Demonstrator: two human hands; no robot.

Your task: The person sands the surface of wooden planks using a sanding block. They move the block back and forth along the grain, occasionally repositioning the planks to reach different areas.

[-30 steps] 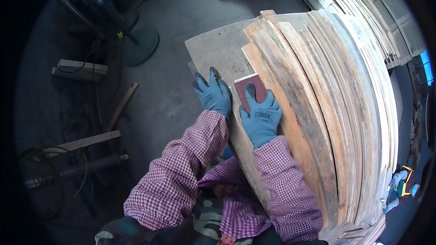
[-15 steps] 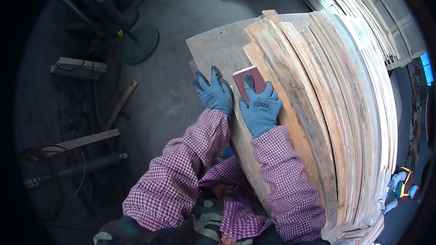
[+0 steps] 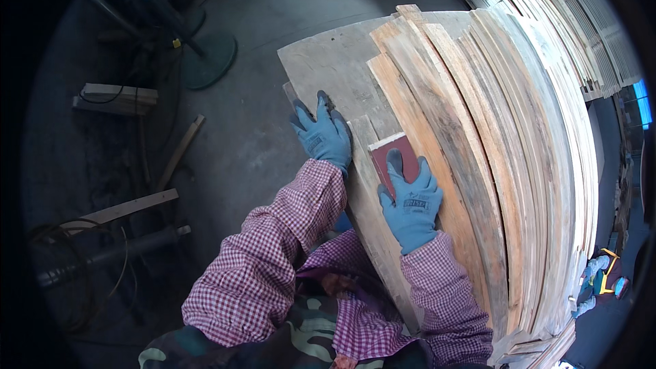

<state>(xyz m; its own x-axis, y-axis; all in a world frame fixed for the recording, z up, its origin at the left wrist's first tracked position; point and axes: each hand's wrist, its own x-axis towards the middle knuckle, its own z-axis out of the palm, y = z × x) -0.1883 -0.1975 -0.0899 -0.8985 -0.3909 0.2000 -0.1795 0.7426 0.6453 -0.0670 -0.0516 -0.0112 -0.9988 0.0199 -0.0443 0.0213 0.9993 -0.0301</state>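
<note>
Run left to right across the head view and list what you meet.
Stacked wooden pieces, round dark green base, left hand, right hand holding a dark red block, another person, bright blue strip.

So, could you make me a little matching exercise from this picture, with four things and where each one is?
Things:
1. Left hand
2. Right hand
3. Round green base
4. Another person

Places:
A. Near the picture's right edge
B. On the maroon block
C. Fingers spread, by the left edge of the grey board
D. On the floor, in the upper left of the picture

Right pairs: 1-C, 2-B, 3-D, 4-A.
</note>
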